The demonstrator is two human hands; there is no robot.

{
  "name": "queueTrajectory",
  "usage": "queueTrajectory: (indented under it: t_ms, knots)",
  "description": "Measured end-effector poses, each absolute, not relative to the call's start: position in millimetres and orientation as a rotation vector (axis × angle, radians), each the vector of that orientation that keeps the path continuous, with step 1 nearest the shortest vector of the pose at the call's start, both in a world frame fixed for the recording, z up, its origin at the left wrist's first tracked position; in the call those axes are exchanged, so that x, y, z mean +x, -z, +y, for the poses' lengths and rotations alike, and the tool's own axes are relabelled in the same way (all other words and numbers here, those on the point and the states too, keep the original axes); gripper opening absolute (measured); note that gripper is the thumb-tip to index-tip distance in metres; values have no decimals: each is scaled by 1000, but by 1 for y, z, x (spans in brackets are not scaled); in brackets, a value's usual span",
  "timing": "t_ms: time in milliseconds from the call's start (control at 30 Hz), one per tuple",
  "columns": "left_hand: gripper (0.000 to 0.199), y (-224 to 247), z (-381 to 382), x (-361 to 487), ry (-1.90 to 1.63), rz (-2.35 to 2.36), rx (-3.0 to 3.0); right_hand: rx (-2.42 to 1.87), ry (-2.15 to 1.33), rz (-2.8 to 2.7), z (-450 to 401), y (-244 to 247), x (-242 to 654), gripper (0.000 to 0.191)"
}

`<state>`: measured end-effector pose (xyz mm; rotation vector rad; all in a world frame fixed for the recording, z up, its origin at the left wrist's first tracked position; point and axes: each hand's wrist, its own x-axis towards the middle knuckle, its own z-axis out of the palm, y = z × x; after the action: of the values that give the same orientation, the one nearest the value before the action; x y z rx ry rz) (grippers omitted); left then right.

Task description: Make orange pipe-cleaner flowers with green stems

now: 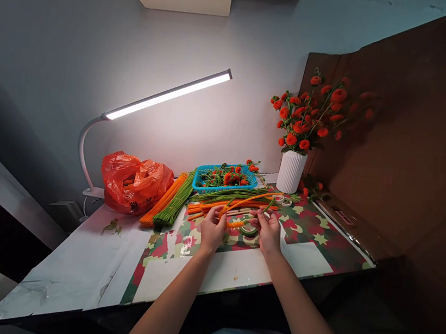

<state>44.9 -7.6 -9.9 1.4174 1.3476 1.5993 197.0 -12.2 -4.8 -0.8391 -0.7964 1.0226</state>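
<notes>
Both my hands work above the patterned mat near the table's front. My left hand (212, 232) is closed, its thumb and fingers pinching an orange pipe cleaner (235, 225) that is partly coiled. A fuzzy orange strand runs from there toward my right hand (268, 232), whose fingers are also closed around it, as far as I can see. A short green tip (270, 204) sticks up by the right fingertips. Just beneath and between the hands lies a roll of green tape (248, 229). Loose orange and green pipe cleaners lie behind the hands.
At the back stands a blue basket (199, 187) of red-orange flowers. Bundled orange stems (165, 200) and green stems (175, 204) lie beside a red plastic bag (132, 182). A white vase (291, 173) of flowers stands right; a lit lamp (170, 94) hangs over the left.
</notes>
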Motion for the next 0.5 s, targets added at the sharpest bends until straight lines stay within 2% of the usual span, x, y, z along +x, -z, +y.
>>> queueTrajectory:
  t_ms: [133,300,500]
  knots:
    - [24,10,-11,47,-1490,1349,1731,-1009,-779,-943,-15,6,199,50]
    - [27,5,-15,47,-1385,1320,2048,-1219,-358,-1288,-20,6,200,45]
    - [26,6,-12,44,-1451,1443,1966,-1381,-310,-1535,-18,9,204,40]
